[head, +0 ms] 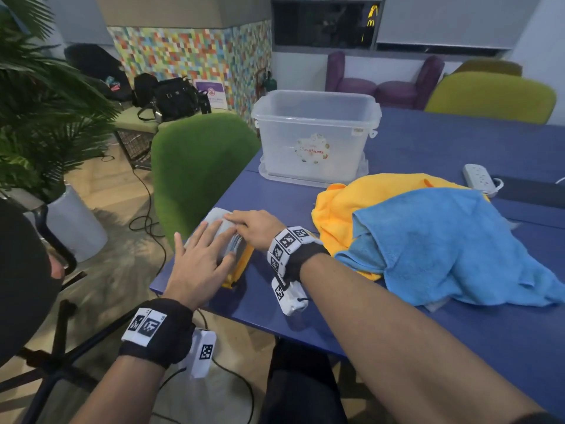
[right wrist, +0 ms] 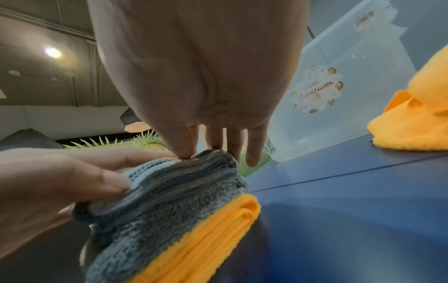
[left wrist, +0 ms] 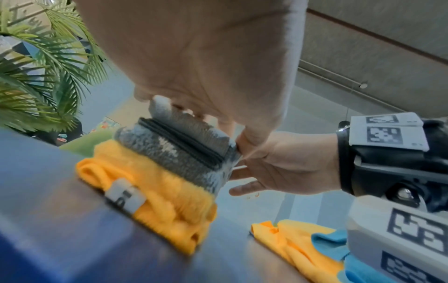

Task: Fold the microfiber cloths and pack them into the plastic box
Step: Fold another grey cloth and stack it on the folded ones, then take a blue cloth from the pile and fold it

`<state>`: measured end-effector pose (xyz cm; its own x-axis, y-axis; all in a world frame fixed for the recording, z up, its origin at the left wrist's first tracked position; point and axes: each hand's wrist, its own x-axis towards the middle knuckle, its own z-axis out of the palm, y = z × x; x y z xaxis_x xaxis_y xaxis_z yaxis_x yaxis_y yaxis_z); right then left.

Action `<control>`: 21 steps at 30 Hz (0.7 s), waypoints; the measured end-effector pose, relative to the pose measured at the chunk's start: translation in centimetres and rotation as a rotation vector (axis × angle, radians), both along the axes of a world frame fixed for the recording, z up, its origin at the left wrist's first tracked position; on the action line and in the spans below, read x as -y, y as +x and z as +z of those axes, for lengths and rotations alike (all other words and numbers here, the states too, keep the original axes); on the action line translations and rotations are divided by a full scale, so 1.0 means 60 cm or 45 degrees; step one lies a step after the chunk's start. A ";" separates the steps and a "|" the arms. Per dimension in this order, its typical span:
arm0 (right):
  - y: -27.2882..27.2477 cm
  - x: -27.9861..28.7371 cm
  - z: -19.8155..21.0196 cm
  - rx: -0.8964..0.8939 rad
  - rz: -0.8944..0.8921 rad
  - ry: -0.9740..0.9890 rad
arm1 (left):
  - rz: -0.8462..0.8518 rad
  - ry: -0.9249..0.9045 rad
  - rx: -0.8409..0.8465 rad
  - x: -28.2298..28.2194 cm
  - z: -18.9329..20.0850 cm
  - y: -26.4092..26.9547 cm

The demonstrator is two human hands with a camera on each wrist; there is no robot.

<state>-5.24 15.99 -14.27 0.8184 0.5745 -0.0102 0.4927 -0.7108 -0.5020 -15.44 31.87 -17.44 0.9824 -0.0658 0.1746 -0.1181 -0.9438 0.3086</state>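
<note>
- The left hand [head: 198,264] lies flat with straight, spread fingers on the near-left side of a folded grey microfiber cloth [head: 220,223]; in the right wrist view its fingertips [right wrist: 106,183] press on the cloth's edge.
- That folded grey microfiber cloth sits on top of a folded orange microfiber cloth [head: 241,267], and the two make a small stack at the near-left corner of the blue table [head: 458,325].
- The right hand [head: 256,229] rests on the far-right side of the grey cloth, fingers stretched out; the right wrist view shows its thumb tip [right wrist: 180,151] touching the top fold. Neither hand is wrapped round anything.
- The clear plastic storage box [head: 315,139], with a round sticker on its front, stands open on the far side of the table, well apart from the stack.
- To the right of the hands lies a loose crumpled orange cloth [head: 345,206], with a loose blue cloth [head: 443,249] draped partly over it.
- A white power strip [head: 478,177] lies at the far right.
</note>
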 end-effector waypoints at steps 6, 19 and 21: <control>-0.025 0.050 0.028 0.011 -0.112 0.228 | 0.083 0.074 0.132 0.018 0.037 0.000; -0.137 0.307 0.044 0.363 -0.940 -0.404 | -0.209 -0.154 0.233 0.227 0.136 0.018; -0.141 0.332 0.041 0.364 -1.035 -0.532 | -0.329 -0.164 0.076 0.280 0.149 0.033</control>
